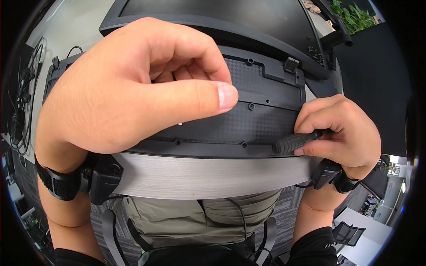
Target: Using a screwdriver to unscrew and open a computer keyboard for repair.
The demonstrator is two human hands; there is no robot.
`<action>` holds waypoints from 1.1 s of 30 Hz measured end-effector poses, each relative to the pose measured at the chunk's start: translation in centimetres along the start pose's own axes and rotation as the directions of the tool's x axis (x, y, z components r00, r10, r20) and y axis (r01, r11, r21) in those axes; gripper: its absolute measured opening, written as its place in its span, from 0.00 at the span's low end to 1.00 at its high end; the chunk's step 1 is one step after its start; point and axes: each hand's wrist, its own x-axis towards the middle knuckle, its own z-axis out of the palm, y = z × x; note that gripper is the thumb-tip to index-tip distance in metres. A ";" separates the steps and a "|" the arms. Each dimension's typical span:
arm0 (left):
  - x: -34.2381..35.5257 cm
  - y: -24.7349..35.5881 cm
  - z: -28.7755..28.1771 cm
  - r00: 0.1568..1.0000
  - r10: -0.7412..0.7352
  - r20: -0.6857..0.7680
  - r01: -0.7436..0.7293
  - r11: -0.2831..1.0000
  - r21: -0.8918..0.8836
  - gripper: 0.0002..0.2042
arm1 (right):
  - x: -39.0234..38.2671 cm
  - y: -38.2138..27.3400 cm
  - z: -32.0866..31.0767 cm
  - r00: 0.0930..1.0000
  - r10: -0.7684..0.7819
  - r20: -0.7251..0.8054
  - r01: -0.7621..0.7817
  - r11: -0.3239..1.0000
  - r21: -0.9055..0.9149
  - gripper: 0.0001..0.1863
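A black keyboard (266,124) lies underside up in front of me, with screw holes along it and a flip-out foot (291,65) near its far right corner. My left hand (133,84) is raised above its left part, close to the camera. Thumb and index finger meet in a pinch; anything between them is too small or hidden to make out. Near the keyboard's right front corner, my right hand (341,131) grips a screwdriver (290,142). Its dark ribbed handle points left over the keyboard's front edge, and its tip is hidden by the hand.
Behind the keyboard lies a large black monitor (222,20), with several small dark screws (316,54) at its right side. Bundled black cables (20,102) are at the far left. A green plant (353,17) stands at the back right. The desk's grey edge (213,175) curves before me.
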 end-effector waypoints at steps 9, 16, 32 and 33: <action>-0.3 -1.7 1.1 0.976 0.193 -0.097 -0.203 0.974 -0.104 0.10 | 0.1 -0.3 0.1 0.999 0.033 0.005 -0.033 0.999 -0.036 0.14; -0.6 -2.2 1.7 0.961 0.221 -0.164 -0.225 0.974 -0.007 0.10 | 0.0 -0.1 0.2 1.000 0.006 -0.013 -0.007 0.998 -0.065 0.15; -0.3 -1.9 1.1 0.976 0.196 -0.096 -0.200 0.979 -0.032 0.10 | 0.0 0.3 0.6 0.997 -0.025 -0.072 0.021 0.998 -0.051 0.15; -0.4 -1.8 1.1 0.977 0.188 -0.099 -0.191 0.981 -0.022 0.10 | 0.0 0.3 0.6 0.996 -0.034 -0.083 0.031 0.999 -0.038 0.15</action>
